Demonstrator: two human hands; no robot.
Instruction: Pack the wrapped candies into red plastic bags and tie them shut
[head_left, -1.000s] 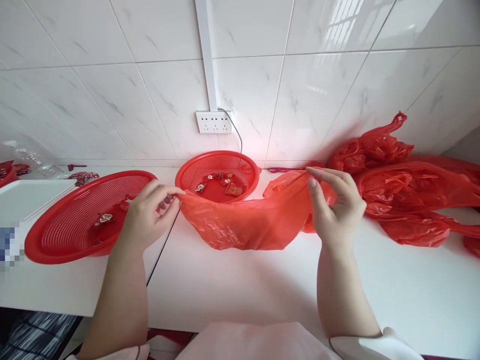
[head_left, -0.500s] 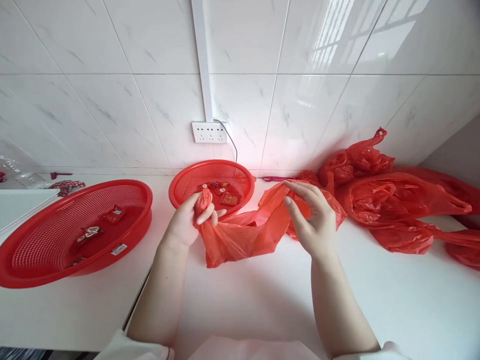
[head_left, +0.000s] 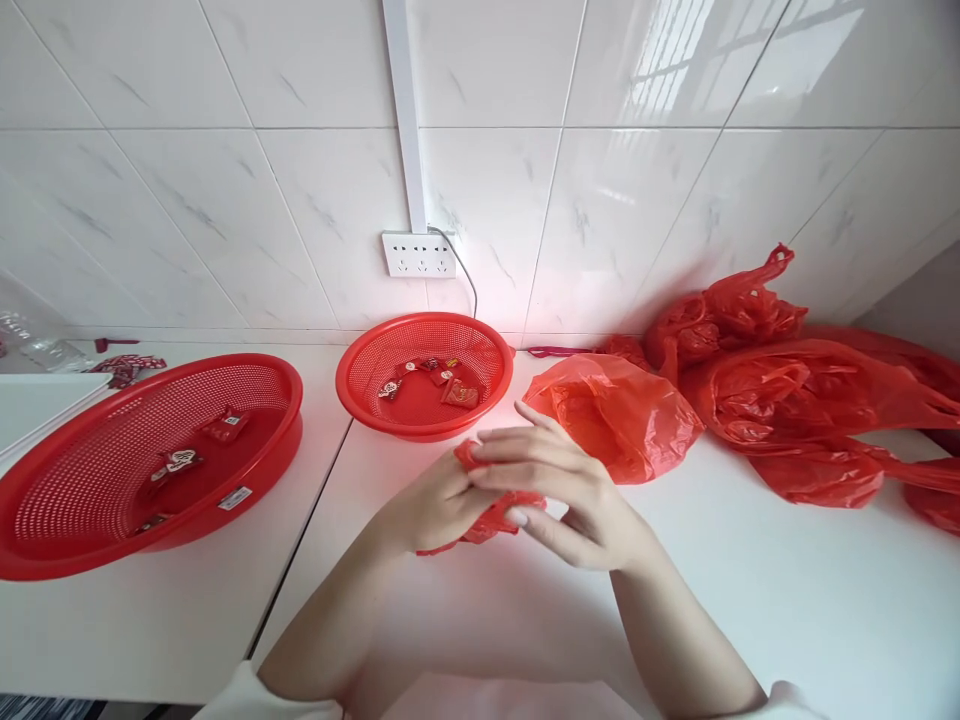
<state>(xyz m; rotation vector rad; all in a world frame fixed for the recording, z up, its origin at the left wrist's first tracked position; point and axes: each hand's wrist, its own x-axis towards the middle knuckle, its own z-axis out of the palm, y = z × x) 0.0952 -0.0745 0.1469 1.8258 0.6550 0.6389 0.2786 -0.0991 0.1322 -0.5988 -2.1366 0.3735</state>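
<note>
My left hand (head_left: 446,500) is closed around a crumpled red plastic bag (head_left: 491,520), held above the white table in front of me. Bunched plastic shows above the fingers and below the palm. Over it lies my right hand (head_left: 562,485), its long fingers stretched across the back of the left hand and the bag. The right thumb sits apart from those fingers, at the bag's right edge. Just behind the hands, to the right, another red plastic bag (head_left: 619,420) rests on the table, its mouth partly open.
A round red plastic basket (head_left: 425,428) with several small packets stands by the wall. At the left is a larger red basket (head_left: 289,440) with a few packets. More red bags (head_left: 795,400) are heaped at the right. A power socket (head_left: 420,255) is on the tiled wall.
The plastic bag hung stretched out from my left hand and is now bunched up small. My right hand has moved left and down onto it; the left hand has come toward the middle.
</note>
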